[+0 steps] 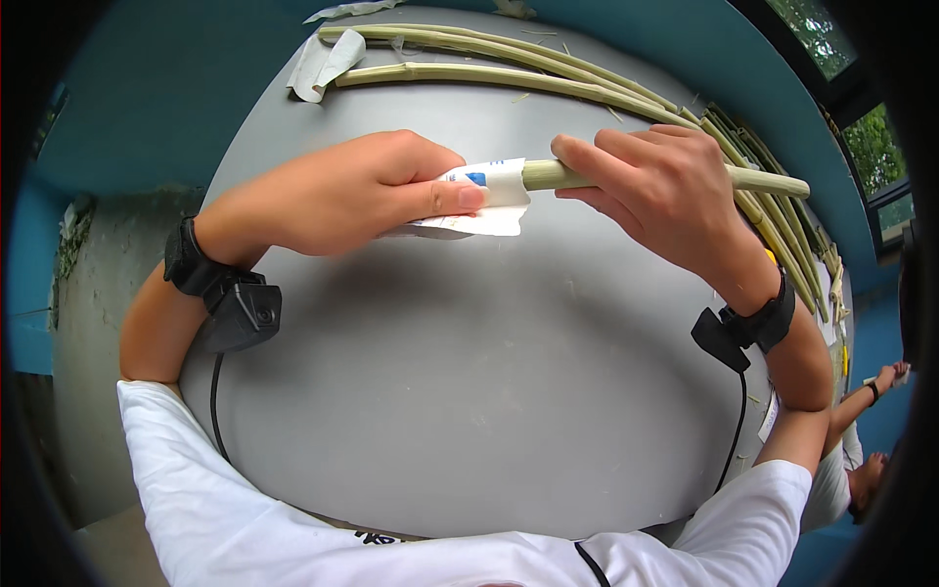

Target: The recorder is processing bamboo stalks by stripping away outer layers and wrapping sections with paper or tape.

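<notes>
Above the table's middle I hold a pale green bamboo-like stick [773,182] roughly level. My right hand [665,181] is closed round it, and its right end sticks out past my knuckles. A white sheet of paper [504,210] with blue and red print is folded about the stick's left part. My left hand [357,191] pinches this sheet, thumb on top and fingers hidden underneath. The stick's left end is out of sight beneath the paper and hand.
Long peeled stalks [489,73] lie along the far edge of the grey table [469,411], more stalks [782,230] at the right. A pale crumpled sheet [328,64] rests at the far left. Another person [851,460] is at the right, and cables hang from my wrist cameras.
</notes>
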`<state>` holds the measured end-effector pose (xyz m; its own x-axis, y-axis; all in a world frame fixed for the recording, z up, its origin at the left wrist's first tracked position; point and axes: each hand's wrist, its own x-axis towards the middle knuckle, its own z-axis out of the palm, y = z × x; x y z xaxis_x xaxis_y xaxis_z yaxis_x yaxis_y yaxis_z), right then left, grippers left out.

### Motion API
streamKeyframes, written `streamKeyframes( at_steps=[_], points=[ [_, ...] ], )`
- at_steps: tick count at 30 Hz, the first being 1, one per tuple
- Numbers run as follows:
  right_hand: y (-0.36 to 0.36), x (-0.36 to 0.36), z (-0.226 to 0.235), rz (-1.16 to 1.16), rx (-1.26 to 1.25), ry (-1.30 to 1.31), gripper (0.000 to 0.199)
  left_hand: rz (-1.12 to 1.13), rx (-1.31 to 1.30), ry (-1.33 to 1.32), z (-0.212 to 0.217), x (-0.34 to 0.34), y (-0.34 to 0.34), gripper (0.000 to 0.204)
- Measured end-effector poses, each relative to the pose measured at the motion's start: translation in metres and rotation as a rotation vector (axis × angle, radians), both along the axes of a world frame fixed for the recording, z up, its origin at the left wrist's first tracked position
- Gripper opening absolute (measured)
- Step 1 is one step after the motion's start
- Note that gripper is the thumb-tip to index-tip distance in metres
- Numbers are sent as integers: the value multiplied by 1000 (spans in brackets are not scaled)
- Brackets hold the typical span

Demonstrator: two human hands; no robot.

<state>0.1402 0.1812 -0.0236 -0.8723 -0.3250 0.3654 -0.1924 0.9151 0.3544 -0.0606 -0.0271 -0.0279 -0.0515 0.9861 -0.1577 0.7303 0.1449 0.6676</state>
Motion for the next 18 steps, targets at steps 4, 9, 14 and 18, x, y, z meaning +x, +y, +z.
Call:
streamKeyframes(
  at_steps=[4, 9, 14, 18],
  points=[
    [-8, -17, 29, -310, -777, -750, 42, 14, 466, 721, -18, 12, -8, 35],
    [-10, -26, 30, -362, -1107, -959, 44, 3, 525, 809, -14, 13, -11, 34],
    [-1, -31, 18, -19, -201, -324, 30, 57, 238, 343, 0, 2, -9, 37],
    [5, -32, 23, 4, -105, -228, 28, 63, 18, -113, 4, -3, -5, 39]
  ],
)
